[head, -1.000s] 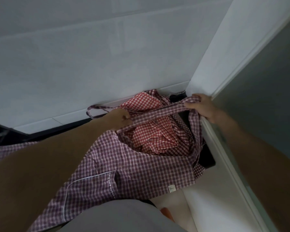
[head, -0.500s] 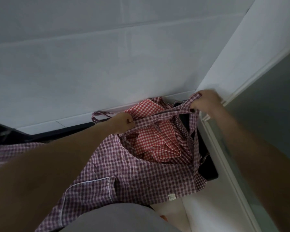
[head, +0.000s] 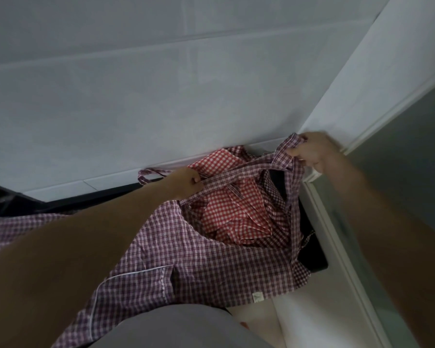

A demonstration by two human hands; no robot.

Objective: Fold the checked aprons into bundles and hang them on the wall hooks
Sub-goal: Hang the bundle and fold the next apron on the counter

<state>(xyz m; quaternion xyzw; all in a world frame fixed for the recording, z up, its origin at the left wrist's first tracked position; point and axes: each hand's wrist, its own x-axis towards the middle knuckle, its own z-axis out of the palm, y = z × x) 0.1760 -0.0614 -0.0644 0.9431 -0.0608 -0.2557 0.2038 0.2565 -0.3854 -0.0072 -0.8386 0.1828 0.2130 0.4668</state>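
Looking down from the head view, still early in the job. Purple checked apron (head: pixel 211 267) spread loose and unfolded across the near centre, pocket with white piping at near left, small label at the near right hem. No bundle formed yet, by the look of it.

Left hand (head: pixel 186 182) at centre, fingers curled and pinching one end of the strap (head: pixel 239 173). Right hand (head: pixel 312 151) further right and a little farther off, close to the wall corner, fingers clenched on the strap's other end where it bunches with the apron's upper edge. Strap stretched fairly taut between the two hands, a loose loop trailing out to the left of the left hand.

Red checked apron (head: pixel 234 214) crumpled in a heap under the strap, partly ringed by the purple cloth, equally unfolded. Dark surface (head: pixel 312 259) showing beneath at right; hard to say whether a desk or a bin.

White tiled wall (head: pixel 161 96) filling the far side. No hooks anywhere in view, so nothing hung as far as can be told.

Judging from this: both aprons left to fold, bundle and hang; present step most likely straightening the strap before folding.
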